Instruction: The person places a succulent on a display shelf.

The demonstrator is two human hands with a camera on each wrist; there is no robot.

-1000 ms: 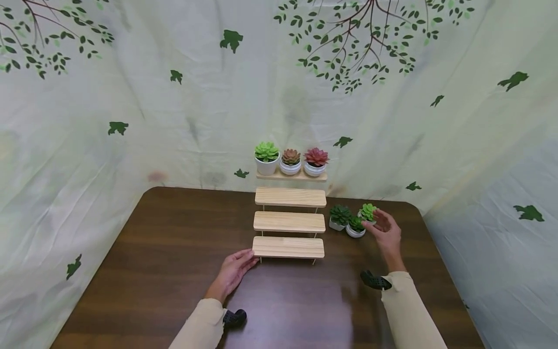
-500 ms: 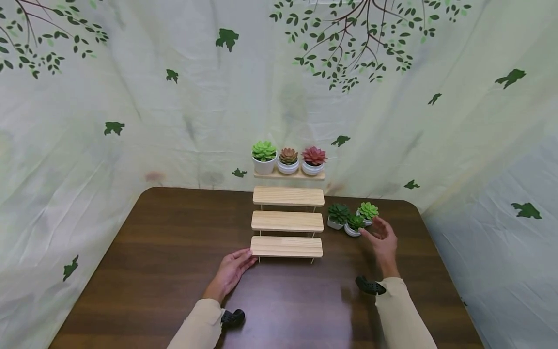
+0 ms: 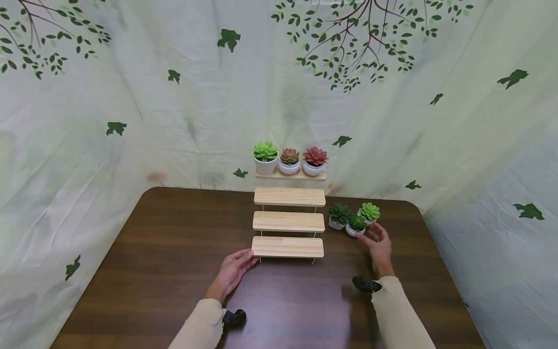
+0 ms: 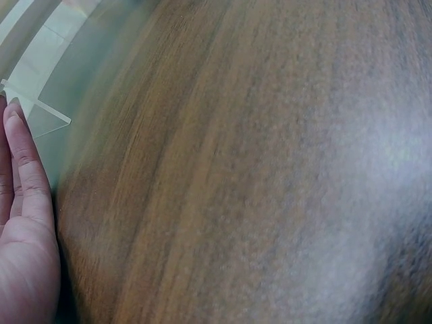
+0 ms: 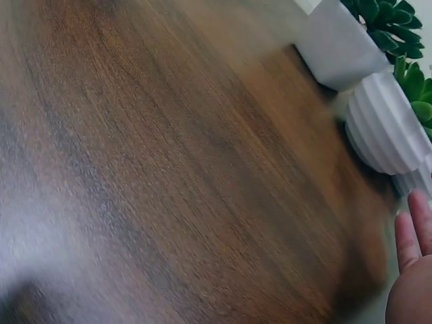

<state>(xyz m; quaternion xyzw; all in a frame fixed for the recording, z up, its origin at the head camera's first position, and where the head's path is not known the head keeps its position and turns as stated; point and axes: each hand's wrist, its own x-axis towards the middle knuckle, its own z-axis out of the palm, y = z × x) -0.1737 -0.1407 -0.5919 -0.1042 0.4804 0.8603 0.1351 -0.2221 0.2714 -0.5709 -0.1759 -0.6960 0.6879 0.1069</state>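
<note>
In the head view my left hand [image 3: 233, 271] rests at the left end of the lowest shelf of a tiered wooden stand [image 3: 287, 247]. The left wrist view shows its fingers [image 4: 28, 165] fairly straight. My right hand [image 3: 378, 247] reaches toward a small green succulent [image 3: 357, 223] in a ribbed white pot [image 5: 385, 125], thumb and fingers apart. Whether a fingertip touches the pot is hard to tell. Beside it stand a dark green succulent [image 3: 339, 213] in an angular white pot [image 5: 341, 47] and a light green succulent [image 3: 369, 212].
On the stand's top shelf [image 3: 291, 177] sit a bright green succulent [image 3: 265, 152], a brown one [image 3: 289, 157] and a red one [image 3: 315, 157], all in white pots. The brown table [image 3: 183, 232] meets a leaf-patterned curtain [image 3: 196, 121] at its back edge.
My right hand has moved from beside the light green succulent, toward me and slightly left, to the front of the small green one. The left hand stays at the stand.
</note>
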